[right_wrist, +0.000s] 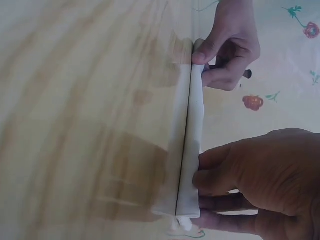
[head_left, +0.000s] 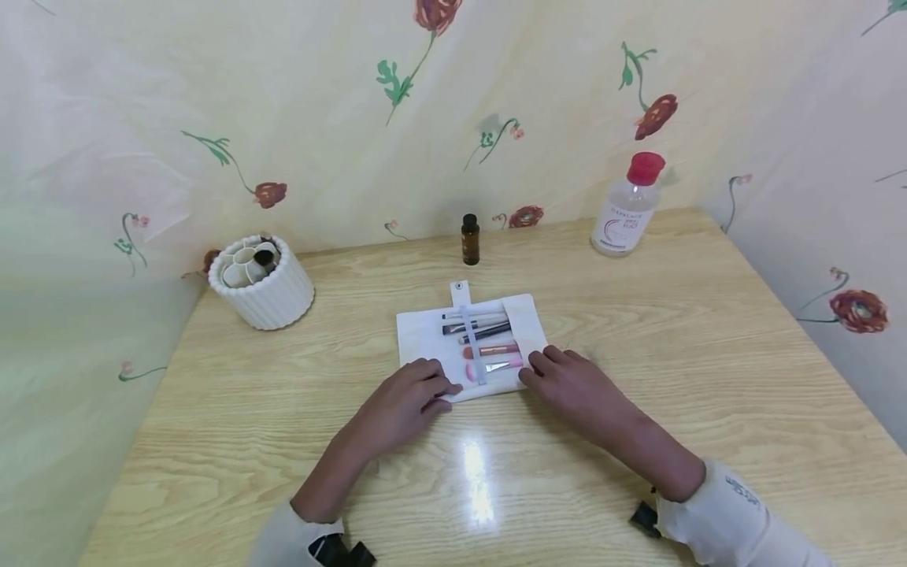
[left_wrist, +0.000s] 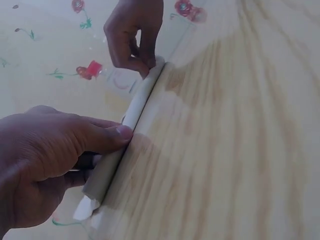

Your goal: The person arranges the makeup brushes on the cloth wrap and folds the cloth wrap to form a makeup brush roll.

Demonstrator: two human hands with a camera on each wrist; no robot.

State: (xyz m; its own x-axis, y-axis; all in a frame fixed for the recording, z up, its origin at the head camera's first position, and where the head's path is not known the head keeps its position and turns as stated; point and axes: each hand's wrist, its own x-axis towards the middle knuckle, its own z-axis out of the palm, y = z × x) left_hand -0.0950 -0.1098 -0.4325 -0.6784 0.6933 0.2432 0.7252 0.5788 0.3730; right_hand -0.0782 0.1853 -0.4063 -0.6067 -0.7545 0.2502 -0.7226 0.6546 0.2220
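A white makeup brush pouch (head_left: 425, 331) lies unfolded on the table, its snap tab (head_left: 460, 293) pointing to the back. Several makeup brushes (head_left: 489, 331) lie side by side across it, under a clear strap (head_left: 473, 346), with their handle ends tucked beneath a flap (head_left: 527, 323) on the right. My left hand (head_left: 411, 398) pinches the pouch's front left corner; in the left wrist view its thumb (left_wrist: 117, 137) presses on the front edge. With bent fingers, my right hand (head_left: 574, 390) grips the front right corner, at the flap's lower end.
On the wooden table (head_left: 283, 441), a ribbed white holder (head_left: 272, 295) with brushes in it stands at the back left. Behind the pouch is a small brown bottle (head_left: 471, 242). A clear bottle with a red cap (head_left: 627, 213) stands back right, by the flowered wall covering (head_left: 319, 102).
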